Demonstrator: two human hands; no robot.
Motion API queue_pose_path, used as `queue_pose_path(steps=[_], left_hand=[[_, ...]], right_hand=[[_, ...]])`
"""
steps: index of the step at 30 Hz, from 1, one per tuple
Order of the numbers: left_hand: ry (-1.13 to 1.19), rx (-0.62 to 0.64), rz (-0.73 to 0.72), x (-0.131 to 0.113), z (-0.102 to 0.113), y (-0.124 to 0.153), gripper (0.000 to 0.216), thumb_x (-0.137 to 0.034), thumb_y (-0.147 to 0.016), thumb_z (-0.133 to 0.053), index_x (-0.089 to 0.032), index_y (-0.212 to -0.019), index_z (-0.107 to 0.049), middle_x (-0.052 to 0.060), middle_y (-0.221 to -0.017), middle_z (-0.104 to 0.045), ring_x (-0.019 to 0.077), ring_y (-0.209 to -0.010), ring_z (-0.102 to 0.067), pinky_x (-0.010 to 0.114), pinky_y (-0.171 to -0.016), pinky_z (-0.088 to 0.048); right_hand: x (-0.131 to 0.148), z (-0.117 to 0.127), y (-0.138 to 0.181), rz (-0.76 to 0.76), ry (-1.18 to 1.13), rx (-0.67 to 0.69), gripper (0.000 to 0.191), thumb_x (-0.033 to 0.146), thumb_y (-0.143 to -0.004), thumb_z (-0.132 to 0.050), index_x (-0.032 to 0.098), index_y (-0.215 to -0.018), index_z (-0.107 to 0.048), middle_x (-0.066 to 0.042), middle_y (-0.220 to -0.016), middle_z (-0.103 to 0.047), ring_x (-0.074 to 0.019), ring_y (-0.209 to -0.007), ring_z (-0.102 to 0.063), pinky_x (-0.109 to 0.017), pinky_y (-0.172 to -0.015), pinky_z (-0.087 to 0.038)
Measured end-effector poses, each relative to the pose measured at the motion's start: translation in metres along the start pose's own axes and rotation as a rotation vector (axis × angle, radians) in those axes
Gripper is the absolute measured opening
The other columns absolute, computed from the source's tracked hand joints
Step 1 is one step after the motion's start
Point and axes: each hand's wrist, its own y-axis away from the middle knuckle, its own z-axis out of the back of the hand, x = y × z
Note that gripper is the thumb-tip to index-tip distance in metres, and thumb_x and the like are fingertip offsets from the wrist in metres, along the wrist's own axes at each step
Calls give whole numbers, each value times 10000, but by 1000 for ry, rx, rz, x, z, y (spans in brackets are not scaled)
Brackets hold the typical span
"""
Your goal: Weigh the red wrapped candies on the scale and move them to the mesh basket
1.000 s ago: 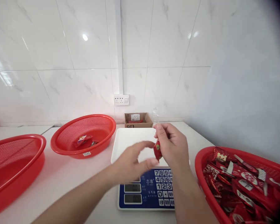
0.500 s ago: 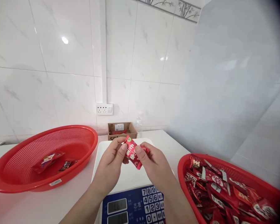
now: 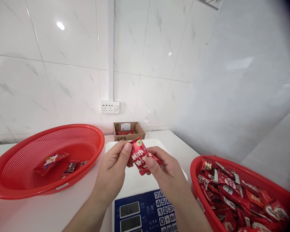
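A small red candy packet point(image 3: 139, 156) with white writing is pinched between both of my hands above the white pan of a scale point(image 3: 145, 206). My left hand point(image 3: 112, 172) grips its left edge with thumb and fingers closed. My right hand point(image 3: 165, 172) holds its right side the same way. The scale has a blue front with a keypad and displays. A red mesh basket point(image 3: 241, 193) at the right is full of several red packets. Another red basket point(image 3: 48, 161) at the left holds a few packets.
A small open cardboard box point(image 3: 128, 130) sits against the tiled wall behind the scale, below a wall socket point(image 3: 110, 107). A clear plastic wrapper point(image 3: 147, 122) lies next to the box. A pale panel closes off the right side.
My left hand came up and took hold of the packet that my right hand held alone; both hands now hold it. The view shifted, so the far left basket is out of sight.
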Motion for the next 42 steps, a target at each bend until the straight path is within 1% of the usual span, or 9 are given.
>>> queue_pose_path(steps=[6,10,13,16,20,25,29,35,42], left_hand=[[25,-2,31,2,3,-2,357,-562,-907,-550,-227,-915,-673,-27,-668,-557,120,-616,-506,231,-575,-462],[193,69,169,-2,-1,1,503,-672,-843,-548,-234,-1078,-624,5,-787,-610,140,-630,-546,251,-519,-486],[228,106,201,-6,-3,2,405,-559,-828,-662,-238,-1070,-616,4,-855,-623,126,-665,-554,233,-545,-512],[251,143,162,-9,-3,4,328,-376,-832,-731,-255,-1106,-596,-13,-844,-636,116,-710,-564,208,-590,-523],[235,174,128,-12,-2,8,370,-331,-837,-735,-272,-1167,-577,-7,-869,-657,122,-758,-580,212,-633,-524],[123,186,180,-16,-2,16,401,-352,-821,-750,-311,-1169,-557,-30,-838,-654,116,-757,-582,213,-657,-486],[69,233,202,-15,-1,17,435,-366,-804,-762,-327,-1173,-536,-21,-921,-668,154,-859,-592,288,-777,-490],[36,284,152,-15,-2,14,276,-436,-819,-732,-285,-1033,-645,-7,-948,-666,168,-857,-573,327,-814,-475],[56,289,63,-16,-2,14,123,-362,-880,-682,-293,-981,-672,-26,-963,-674,149,-890,-590,285,-829,-487]], right_hand=[[-8,4,0,86,241,-52,302,346,-961,-539,287,-1229,-664,-9,-896,-727,-158,-755,-665,-273,-685,-560],[-21,8,-2,308,331,-139,388,188,-972,-491,348,-1297,-629,-24,-1209,-677,-177,-1088,-645,-319,-907,-548],[-22,11,0,380,353,-113,505,79,-947,-455,394,-1309,-612,-1,-1340,-615,-169,-1241,-568,-333,-1027,-492],[-14,14,5,305,227,-71,561,36,-912,-447,424,-1277,-623,34,-1405,-566,-168,-1266,-546,-283,-937,-545],[-4,19,9,185,-55,-153,401,158,-950,-513,430,-1217,-636,33,-1299,-631,-133,-1000,-650,-187,-668,-575],[-3,24,7,97,-128,-131,219,448,-918,-615,367,-1102,-701,20,-925,-693,-98,-686,-580,-173,-572,-514],[1,24,6,69,-45,-84,221,433,-915,-628,255,-810,-708,50,-603,-533,-81,-550,-445,-168,-512,-415],[4,21,6,163,21,-169,210,378,-937,-599,257,-791,-690,55,-618,-530,-90,-571,-461,-189,-561,-421],[2,18,8,110,-38,-125,134,401,-894,-657,272,-882,-693,42,-730,-644,-115,-661,-569,-220,-628,-472]])
